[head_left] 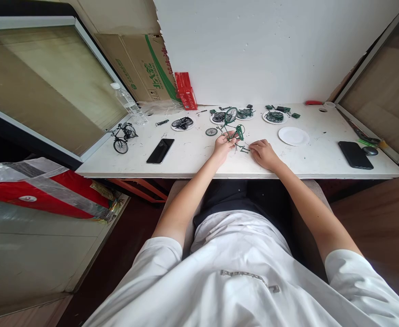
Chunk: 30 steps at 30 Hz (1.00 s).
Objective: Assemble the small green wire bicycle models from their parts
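My left hand (222,146) is closed around a partly built green model bicycle (232,126), tilted above the white table, one wheel pointing up and away from me. To its right, my right hand (263,153) rests on the table with its fingers drawn together. Anything in its fingertips is too small to name. Between the hands lies a small green frame piece (243,149). A loose wheel (211,131) lies flat just left of my left hand.
Behind are plates of bicycle parts, including a right plate (275,117). A bare white plate (293,136) sits right. A finished black model bicycle (123,136), a bottle (128,103) and a phone (160,151) stand or lie left; another phone (355,155) lies right.
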Each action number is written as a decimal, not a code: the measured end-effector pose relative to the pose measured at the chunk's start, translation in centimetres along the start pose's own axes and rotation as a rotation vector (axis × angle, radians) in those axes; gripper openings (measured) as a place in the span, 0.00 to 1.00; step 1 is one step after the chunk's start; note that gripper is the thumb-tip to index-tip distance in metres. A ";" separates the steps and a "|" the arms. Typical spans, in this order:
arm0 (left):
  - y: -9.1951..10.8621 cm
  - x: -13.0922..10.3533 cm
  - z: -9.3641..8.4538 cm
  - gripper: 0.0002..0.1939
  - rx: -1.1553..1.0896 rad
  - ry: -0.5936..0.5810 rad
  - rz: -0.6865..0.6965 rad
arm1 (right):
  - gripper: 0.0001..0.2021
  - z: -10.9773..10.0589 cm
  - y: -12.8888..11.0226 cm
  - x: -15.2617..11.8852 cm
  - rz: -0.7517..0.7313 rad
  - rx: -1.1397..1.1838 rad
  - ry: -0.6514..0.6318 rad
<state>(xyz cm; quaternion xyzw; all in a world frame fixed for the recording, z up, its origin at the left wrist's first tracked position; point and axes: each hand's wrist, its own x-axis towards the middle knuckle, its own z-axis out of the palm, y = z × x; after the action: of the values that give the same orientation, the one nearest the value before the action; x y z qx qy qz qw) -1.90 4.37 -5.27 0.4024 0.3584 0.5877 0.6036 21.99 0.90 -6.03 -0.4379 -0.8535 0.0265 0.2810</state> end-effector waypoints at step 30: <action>-0.8 -0.2 0.5 0.25 0.109 -0.082 0.115 | 0.13 -0.2 -2.4 0.4 0.140 0.522 0.248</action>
<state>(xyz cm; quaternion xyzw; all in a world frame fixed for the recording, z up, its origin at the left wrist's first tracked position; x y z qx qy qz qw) -1.14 4.15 -5.78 0.4782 0.3411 0.5841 0.5601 20.16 -0.28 -4.93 -0.4084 -0.7447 0.2108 0.4840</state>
